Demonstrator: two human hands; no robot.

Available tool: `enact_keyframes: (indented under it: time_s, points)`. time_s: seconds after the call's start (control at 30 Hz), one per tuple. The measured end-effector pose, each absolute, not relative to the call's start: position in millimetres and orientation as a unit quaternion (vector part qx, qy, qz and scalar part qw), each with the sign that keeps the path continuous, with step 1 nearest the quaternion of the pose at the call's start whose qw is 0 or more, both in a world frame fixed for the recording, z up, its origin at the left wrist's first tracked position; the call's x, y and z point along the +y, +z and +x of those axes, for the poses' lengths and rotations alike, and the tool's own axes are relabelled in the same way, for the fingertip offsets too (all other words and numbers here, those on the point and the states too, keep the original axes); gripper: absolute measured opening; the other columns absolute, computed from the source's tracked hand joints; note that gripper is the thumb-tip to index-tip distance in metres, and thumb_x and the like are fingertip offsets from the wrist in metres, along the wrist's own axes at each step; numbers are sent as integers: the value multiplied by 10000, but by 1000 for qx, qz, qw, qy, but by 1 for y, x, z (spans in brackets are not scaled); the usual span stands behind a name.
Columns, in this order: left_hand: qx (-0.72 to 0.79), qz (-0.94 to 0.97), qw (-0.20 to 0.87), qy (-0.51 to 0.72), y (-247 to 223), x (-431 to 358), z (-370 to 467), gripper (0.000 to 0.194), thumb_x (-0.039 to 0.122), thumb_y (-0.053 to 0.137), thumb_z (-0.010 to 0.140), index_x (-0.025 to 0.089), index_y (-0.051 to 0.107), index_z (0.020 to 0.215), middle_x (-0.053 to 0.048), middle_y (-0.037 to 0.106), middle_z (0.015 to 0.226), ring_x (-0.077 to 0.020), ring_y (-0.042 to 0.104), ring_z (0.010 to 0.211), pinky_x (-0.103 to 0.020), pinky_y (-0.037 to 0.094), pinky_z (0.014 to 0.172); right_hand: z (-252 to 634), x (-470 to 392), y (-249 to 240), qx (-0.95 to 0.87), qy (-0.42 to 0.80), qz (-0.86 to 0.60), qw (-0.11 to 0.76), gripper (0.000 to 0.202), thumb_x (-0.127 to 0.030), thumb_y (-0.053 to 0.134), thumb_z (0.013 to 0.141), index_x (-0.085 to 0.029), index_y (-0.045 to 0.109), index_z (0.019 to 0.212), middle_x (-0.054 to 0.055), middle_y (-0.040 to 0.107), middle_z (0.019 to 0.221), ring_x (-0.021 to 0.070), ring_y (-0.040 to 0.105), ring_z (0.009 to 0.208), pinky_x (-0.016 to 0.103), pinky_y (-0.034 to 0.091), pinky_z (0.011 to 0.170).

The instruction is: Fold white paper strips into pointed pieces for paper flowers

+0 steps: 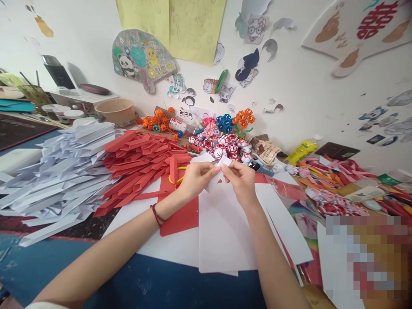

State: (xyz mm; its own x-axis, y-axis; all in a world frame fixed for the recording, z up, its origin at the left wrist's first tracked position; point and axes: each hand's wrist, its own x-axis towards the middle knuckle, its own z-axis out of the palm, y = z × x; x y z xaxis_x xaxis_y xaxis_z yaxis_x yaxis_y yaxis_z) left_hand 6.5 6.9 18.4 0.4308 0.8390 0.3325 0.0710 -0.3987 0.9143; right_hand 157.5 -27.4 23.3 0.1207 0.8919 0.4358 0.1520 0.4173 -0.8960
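Observation:
Between my fingertips is a small piece of white paper (212,183), pinched from both sides. My left hand (198,177) grips its left edge with thumb and forefinger, and a dark red cord bracelet (156,215) circles that wrist. On the other side my right hand (240,178) pinches the same piece near its top. Below both hands lie large white paper sheets (227,236) and a red sheet (180,221). Yellow-handled scissors (180,183) rest beside my left hand, partly covered by a folded red strip (174,168).
Heaps of folded white strips (71,171) and folded red strips (144,165) cover the left side. Behind my hands are red-and-white paper flowers (230,146) and a plastic bottle (184,125). A yellow bottle (301,151) and coloured strips (337,169) lie to the right.

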Motion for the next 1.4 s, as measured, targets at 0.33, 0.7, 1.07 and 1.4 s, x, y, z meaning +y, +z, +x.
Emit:
enact_keyframes:
  time_s: [0.33,0.7,1.07,1.4]
  points:
    - [330,761,373,415,21,4,6,442,472,465,911,124,639,700,-18,641,613,-86,485,529,-184,321,484,156,-25,20,-563,323,-464,602,278,-425,682,760,-154,629,718,-25,491,572,106,449,527,231,417,469]
    - [334,760,405,384,28,4,8,370,398,505,888,115,638,691,-18,655,630,-95,538,555,-175,341,495,154,-27,24,-544,246,-505,623,281,-431,644,781,-158,617,721,-23,500,582,109,467,532,228,388,494]
    - [292,777,429,356,29,2,7,356,352,467,919,127,606,681,-39,714,666,-98,617,589,-154,411,548,167,-21,20,-499,209,-520,661,343,-472,676,747,-157,587,642,-32,477,534,99,429,497,227,358,469]
    - [274,759,477,349,23,8,7,360,423,471,904,134,575,715,-34,667,629,-136,672,589,-171,473,515,166,-20,19,-507,192,-526,655,350,-481,660,757,-161,583,637,-40,455,527,98,424,493,226,362,475]
